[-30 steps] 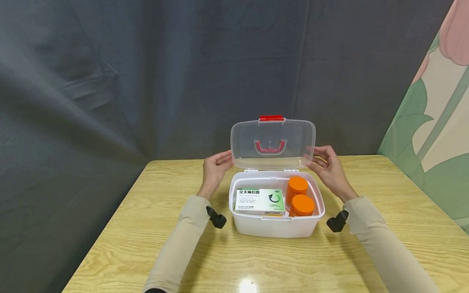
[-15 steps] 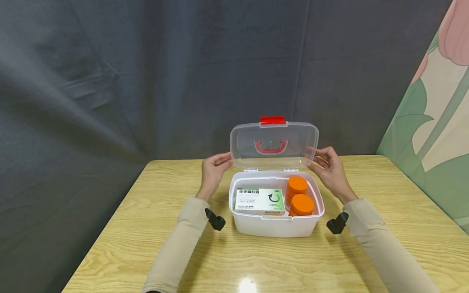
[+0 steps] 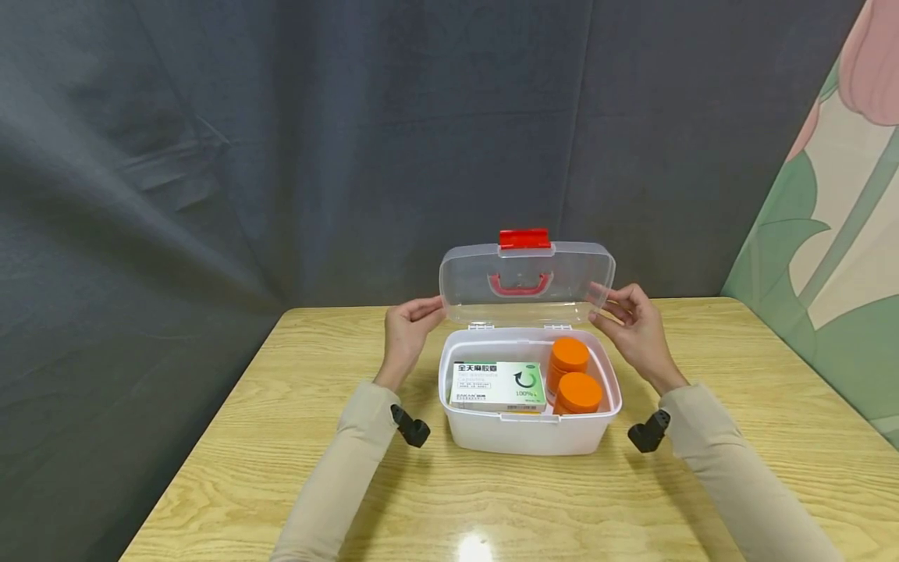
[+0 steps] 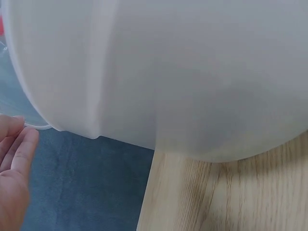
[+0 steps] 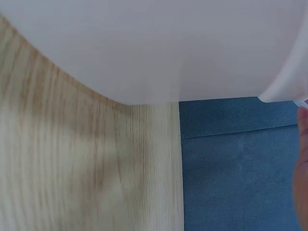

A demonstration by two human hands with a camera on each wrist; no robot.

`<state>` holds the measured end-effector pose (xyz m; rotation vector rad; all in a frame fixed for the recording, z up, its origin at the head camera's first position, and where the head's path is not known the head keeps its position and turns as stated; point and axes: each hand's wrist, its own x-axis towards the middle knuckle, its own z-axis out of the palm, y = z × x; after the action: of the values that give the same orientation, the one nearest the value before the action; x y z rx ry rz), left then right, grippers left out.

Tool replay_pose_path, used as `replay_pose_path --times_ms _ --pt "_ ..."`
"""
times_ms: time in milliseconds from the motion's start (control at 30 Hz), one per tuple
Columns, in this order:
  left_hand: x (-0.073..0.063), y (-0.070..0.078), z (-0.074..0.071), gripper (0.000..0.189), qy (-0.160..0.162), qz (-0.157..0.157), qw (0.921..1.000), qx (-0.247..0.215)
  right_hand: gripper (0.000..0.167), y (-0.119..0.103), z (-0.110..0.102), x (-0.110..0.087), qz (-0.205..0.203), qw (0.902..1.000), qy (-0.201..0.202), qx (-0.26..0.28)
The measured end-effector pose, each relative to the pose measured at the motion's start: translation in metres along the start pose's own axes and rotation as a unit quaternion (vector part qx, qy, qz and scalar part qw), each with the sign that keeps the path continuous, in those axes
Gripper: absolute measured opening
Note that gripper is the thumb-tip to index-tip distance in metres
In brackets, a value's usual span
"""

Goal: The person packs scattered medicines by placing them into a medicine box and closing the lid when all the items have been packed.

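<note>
A white plastic medicine box [image 3: 528, 437] stands on the table with its clear lid [image 3: 569, 269] raised at the back hinges. My left hand [image 3: 406, 336] pinches the lid's left edge near the hinge side; in the left wrist view, its thumb and fingertips meet at the rim. On the opposite edge, my right hand [image 3: 637, 334] grips the lid with fingers behind and thumb in front. The lid carries a red latch [image 3: 525, 239] and a red handle [image 3: 520, 289]. Inside the box lie a green-and-white medicine carton [image 3: 497, 386] and two orange-capped bottles [image 3: 570, 353].
The wooden table [image 3: 281, 437] reaches back to a dark grey curtain [image 3: 421, 140]. A wall with painted flowers [image 3: 843, 234] borders the right side. Black wrist cameras [image 3: 411, 428] sit at both cuffs, close beside the box.
The lid has tilted forward a little, its latch edge coming lower and nearer. Both hands keep their hold on its sides and have shifted only slightly. The box and its contents stay put.
</note>
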<state>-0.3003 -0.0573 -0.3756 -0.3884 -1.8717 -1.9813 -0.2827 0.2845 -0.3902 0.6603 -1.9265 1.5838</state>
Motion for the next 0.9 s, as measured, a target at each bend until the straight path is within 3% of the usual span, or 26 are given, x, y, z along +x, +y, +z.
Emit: replay_pose_path --times_ms 100,200,333,467,567,667,800,900 --pt "-0.001 0.000 -0.002 0.018 -0.003 0.005 0.9999 0.009 0.031 -0.001 -0.001 -0.001 -0.008 0.9999 0.003 0.014" --pt "-0.001 -0.001 -0.004 0.018 -0.007 0.011 0.9998 0.016 0.026 -0.001 -0.003 -0.002 -0.006 0.9980 -0.004 0.063" --pt "-0.004 -0.001 -0.007 0.017 -0.020 0.016 0.9995 0.017 0.016 -0.005 -0.007 -0.004 0.000 0.9872 -0.031 0.157" --pt "-0.005 0.004 -0.011 0.018 -0.045 -0.004 0.9990 -0.006 0.020 -0.016 -0.008 -0.002 0.031 0.9783 -0.047 0.200" --pt "-0.003 0.017 -0.011 0.027 -0.052 -0.047 0.9969 -0.036 0.027 -0.028 -0.008 0.002 0.079 0.9810 -0.039 0.173" --pt "0.001 0.037 -0.007 0.049 -0.054 -0.098 0.9930 -0.040 0.042 -0.041 -0.009 0.008 0.122 0.9875 -0.040 0.091" --pt "0.005 0.062 0.000 0.078 -0.081 -0.142 0.9865 0.007 0.065 -0.055 -0.010 0.014 0.155 0.9862 -0.055 -0.016" --pt "0.009 0.074 0.004 0.090 -0.096 -0.158 0.9811 0.057 0.071 -0.063 -0.010 0.020 0.177 0.9810 -0.061 -0.052"
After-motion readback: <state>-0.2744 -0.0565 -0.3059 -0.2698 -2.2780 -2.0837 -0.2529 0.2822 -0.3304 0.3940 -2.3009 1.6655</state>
